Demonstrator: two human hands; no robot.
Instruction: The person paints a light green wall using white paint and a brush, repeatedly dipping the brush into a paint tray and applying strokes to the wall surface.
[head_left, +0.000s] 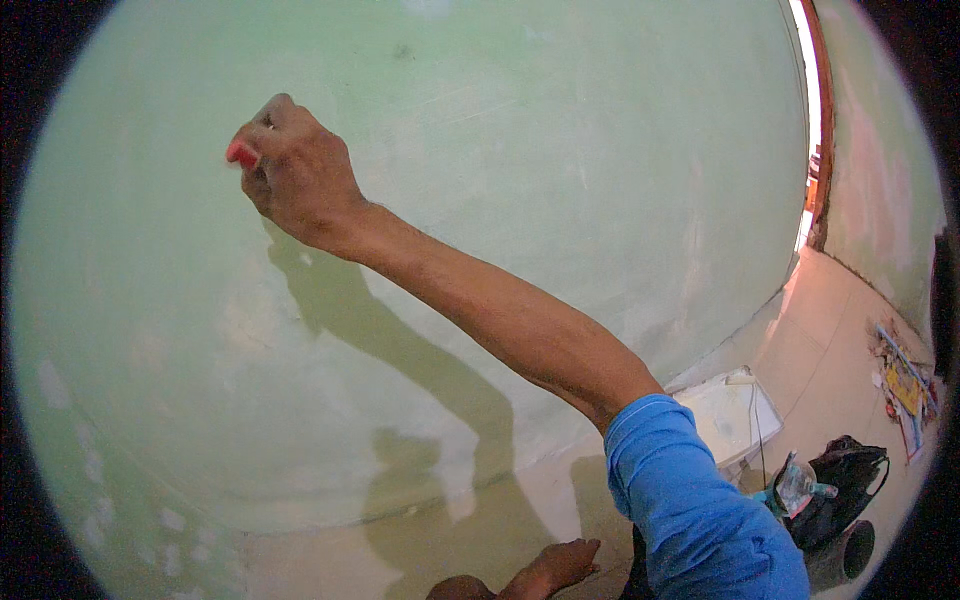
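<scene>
My right hand (304, 169) is a fist at the upper left, up against a pale green wall (525, 165) with whitish patches. A small red object (242, 154) sticks out between its fingers; most of it is hidden in the grip, so I cannot tell what it is. The bare forearm runs back to a blue sleeve (697, 502) at the lower right. Below the arm its shadow falls across the wall. My left hand is out of view. At the bottom edge, what looks like a bare foot (551, 566) rests on the floor.
On the tiled floor (817, 315) at right stands a white tray (731, 420). Nearby are a black bag (844, 487), a clear plastic item (796, 487) and a round open container (855, 551). Debris (904, 386) lies farther off, by a brown door frame (823, 150).
</scene>
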